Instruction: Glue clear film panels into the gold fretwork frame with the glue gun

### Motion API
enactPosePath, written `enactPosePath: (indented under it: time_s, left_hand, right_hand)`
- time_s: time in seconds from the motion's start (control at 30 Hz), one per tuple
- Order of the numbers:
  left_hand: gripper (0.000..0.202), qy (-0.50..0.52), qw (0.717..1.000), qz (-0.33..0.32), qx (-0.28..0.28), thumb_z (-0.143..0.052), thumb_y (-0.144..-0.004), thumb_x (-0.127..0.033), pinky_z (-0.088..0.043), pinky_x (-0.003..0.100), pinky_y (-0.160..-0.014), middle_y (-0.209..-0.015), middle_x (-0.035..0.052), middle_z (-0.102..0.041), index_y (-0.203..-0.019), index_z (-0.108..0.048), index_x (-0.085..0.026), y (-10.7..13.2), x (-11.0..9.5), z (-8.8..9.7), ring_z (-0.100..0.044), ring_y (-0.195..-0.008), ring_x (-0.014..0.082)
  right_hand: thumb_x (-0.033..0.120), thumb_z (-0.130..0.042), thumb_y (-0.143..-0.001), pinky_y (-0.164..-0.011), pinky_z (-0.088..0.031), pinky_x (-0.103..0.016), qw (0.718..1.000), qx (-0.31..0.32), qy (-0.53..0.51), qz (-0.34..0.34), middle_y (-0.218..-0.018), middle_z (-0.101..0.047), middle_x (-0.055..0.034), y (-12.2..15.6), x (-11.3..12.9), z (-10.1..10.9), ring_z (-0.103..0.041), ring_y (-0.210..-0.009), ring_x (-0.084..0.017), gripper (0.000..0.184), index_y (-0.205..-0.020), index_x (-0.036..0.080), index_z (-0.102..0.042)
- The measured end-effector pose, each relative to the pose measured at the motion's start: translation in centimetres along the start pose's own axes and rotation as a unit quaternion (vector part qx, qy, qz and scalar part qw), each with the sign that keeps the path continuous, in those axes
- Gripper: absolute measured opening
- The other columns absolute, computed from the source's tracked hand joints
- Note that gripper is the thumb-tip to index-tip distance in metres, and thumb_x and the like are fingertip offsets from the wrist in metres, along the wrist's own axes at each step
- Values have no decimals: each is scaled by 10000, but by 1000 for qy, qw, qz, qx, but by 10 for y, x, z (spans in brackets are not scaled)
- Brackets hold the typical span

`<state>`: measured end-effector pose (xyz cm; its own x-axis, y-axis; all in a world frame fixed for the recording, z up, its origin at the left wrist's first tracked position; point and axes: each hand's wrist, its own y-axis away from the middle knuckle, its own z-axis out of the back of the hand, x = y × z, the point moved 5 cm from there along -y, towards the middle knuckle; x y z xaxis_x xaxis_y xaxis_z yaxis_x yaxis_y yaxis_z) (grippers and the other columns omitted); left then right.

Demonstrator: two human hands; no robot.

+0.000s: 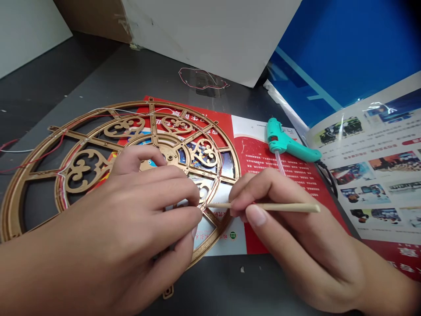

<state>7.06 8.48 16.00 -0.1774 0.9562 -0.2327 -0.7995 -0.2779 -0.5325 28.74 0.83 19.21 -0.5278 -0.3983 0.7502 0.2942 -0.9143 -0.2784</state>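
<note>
A round gold openwork frame (39, 175) with scroll shapes lies flat on the dark table, thin white and red wires running along its spokes. My left hand (131, 219) rests on the frame's near right part, fingers curled and pressed down at a spoke. My right hand (289, 228) pinches a thin wooden stick (279, 206) between thumb and fingers. The stick's tip touches the frame right by my left fingertips.
A red and white leaflet (263, 153) lies under the frame. A teal glue gun (286, 142) with a clear glue stick rests on it to the right. An open magazine (371, 166) lies far right. White board (213, 35) and blue sheet (345, 48) stand behind.
</note>
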Motion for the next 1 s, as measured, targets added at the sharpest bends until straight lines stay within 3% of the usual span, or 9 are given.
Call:
enactPosePath:
  time_s: [0.23,0.4,0.6,0.8,1.0]
  left_hand:
    - [301,-3,1000,-12,7,-546,-1202,-173,-437,604,-1110,-1075,-50,-888,-1147,-800,-325,0,0,-1,-803,-939,197]
    - [299,-6,1000,-6,4,-562,-1195,-180,-481,598,-1116,-1089,-61,-901,-1139,-809,-339,-1,1,1,-823,-941,196]
    - [350,-46,998,-13,35,-543,-1269,-258,-492,596,-1098,-1111,-80,-928,-1126,-848,-354,-3,-1,6,-854,-977,167]
    - [310,-33,999,-23,15,-567,-1231,-224,-461,593,-1101,-1107,-68,-899,-1132,-841,-330,-1,-1,2,-811,-936,172]
    - [262,-8,1000,-12,5,-579,-1230,-219,-430,616,-1087,-1080,-55,-898,-1161,-803,-336,3,3,0,-783,-906,189]
  right_hand:
    - [172,-604,-1331,-895,-725,-299,1000,-15,-10,-11,-1112,-840,-32,0,-4,0,-846,-998,-200,196,-1202,276,-710]
    - [308,-682,-1329,-866,-741,-353,999,14,-31,-31,-1095,-861,-60,-4,-4,-1,-864,-982,-236,143,-1189,287,-698]
    - [197,-755,-1229,-733,-674,-344,999,30,-7,-32,-1033,-840,-41,-9,1,-2,-803,-839,-206,214,-1106,301,-614]
    - [226,-708,-1255,-711,-638,-324,998,25,-14,-53,-985,-789,-10,-13,3,-2,-770,-792,-166,222,-1064,283,-611]
    - [178,-650,-1278,-746,-656,-306,999,8,-13,-32,-1033,-809,-16,-13,2,0,-775,-829,-157,200,-1097,262,-649]
